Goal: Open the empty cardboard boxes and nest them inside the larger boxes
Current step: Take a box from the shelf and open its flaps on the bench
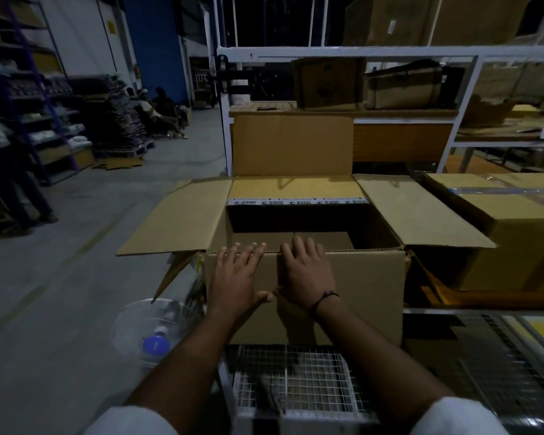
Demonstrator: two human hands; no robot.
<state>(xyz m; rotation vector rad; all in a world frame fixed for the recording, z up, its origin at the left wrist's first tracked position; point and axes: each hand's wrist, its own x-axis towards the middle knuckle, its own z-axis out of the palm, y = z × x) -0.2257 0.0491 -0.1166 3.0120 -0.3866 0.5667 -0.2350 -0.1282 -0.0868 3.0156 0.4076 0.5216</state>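
While spread flat, left hand point(236, 277) and right hand point(305, 274) against smooth cardboard box point(358, 287) front, gripping nothing.

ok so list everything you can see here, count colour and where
large open box: one, brown, centre, four flaps spread, on a wire-mesh surface
inner cardboard: one, brown, low inside the large box
taped box: one, brown, closed, right
shelf boxes: at least two, brown, white rack behind
fan: one, white with blue hub, floor at lower left
flattened cardboard stacks: dark, far left by blue shelving
people: some seated far back, one standing at left edge
left hand: flat on the near flap, fingers at its top edge
right hand: flat beside it, dark wristband
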